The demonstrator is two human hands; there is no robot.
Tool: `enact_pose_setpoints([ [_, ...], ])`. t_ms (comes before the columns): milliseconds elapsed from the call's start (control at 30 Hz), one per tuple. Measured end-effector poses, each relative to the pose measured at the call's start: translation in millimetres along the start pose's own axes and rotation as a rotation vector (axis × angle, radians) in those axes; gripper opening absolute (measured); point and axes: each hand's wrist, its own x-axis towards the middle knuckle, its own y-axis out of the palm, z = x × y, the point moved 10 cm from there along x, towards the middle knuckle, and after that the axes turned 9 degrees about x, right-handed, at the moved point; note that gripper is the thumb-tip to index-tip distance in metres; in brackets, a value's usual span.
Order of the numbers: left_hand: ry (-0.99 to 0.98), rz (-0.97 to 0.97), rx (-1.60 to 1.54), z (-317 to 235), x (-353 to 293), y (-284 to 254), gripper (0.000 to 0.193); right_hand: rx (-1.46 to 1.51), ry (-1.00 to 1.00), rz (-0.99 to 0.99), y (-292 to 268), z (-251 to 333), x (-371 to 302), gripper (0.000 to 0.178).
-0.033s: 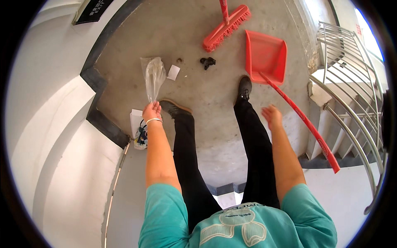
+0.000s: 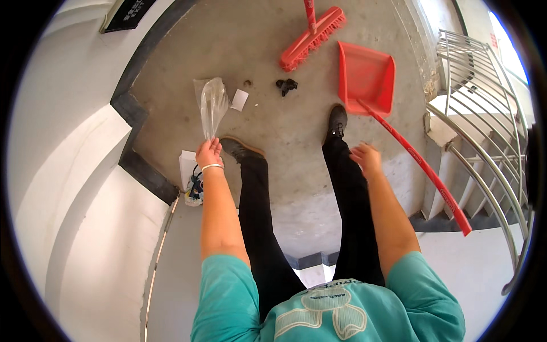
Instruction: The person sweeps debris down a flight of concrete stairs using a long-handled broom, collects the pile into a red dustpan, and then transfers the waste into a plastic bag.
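Observation:
My left hand [image 2: 209, 154], with a pale bracelet at the wrist, is closed on one end of a clear plastic bag [image 2: 212, 105]. The bag hangs narrow at my fingers and wider at its far end. My right hand [image 2: 366, 158] is in the air beside my right leg, its fingers loosely apart and nothing seen in them. To its right slants the red handle of a dustpan [image 2: 366, 77], not touched by the hand. Farther off, a red broom head [image 2: 310, 41] rests on the floor, its handle running out at the top.
A crumpled black scrap [image 2: 286, 86] and a white paper piece [image 2: 239, 100] lie on the concrete floor. By the left wall are a white box [image 2: 187, 166] and a patterned bag [image 2: 195, 191]. Metal railings [image 2: 484, 139] guard stairs on the right.
My right hand has moved left, closer to my right leg. The near end of the dustpan's handle has shifted slightly to the right. My left hand stays on the plastic bag.

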Motion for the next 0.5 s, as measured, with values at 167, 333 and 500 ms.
enact_pose_setpoints([
  [167,0.302,0.259,0.097,-55,-43,35,0.006,-0.373,0.009,0.365,221,-48,-33,0.042],
  [333,0.410,0.367,0.145,-78,-90,22,0.004,-0.781,-0.420,0.381,362,-21,-46,0.058],
  [500,0.312,0.452,0.067,-86,-123,11,0.007,-1.559,-0.494,0.469,394,-39,-72,0.041],
])
